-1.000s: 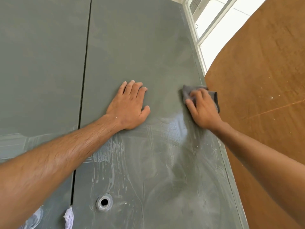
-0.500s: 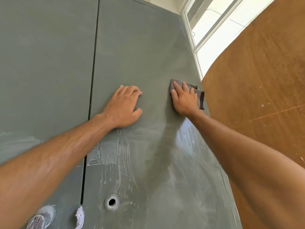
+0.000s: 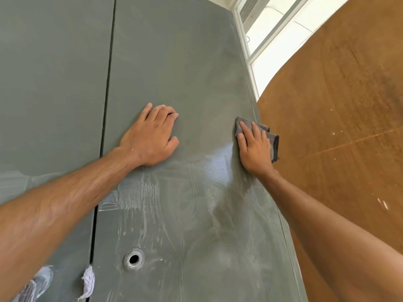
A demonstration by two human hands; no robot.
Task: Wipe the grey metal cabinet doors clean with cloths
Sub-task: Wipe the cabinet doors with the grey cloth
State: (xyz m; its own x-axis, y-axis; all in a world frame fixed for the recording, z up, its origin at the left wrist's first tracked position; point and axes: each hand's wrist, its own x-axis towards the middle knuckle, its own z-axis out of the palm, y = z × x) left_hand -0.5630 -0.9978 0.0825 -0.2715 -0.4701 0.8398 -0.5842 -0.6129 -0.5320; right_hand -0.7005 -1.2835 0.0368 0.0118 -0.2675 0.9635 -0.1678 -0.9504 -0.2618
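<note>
Two grey metal cabinet doors fill the view, the right door [image 3: 174, 62] and the left door [image 3: 50, 73], split by a dark vertical gap. My left hand [image 3: 150, 138] rests flat on the right door with fingers slightly bent, holding nothing. My right hand [image 3: 255, 149] presses a folded grey cloth [image 3: 273, 140] flat against the door's right edge, part of the cloth hanging past the edge. Wet streaks [image 3: 174, 203] shine on the door below both hands.
A round keyhole [image 3: 133, 258] sits low on the right door. A white rag scrap [image 3: 88, 282] pokes from the gap beside it. A brown wooden panel [image 3: 349, 127] stands close on the right, and a bright window [image 3: 268, 29] shows at top right.
My right hand slid the cloth inward and up, then back out to the door's right edge. My left hand stayed planted on the door.
</note>
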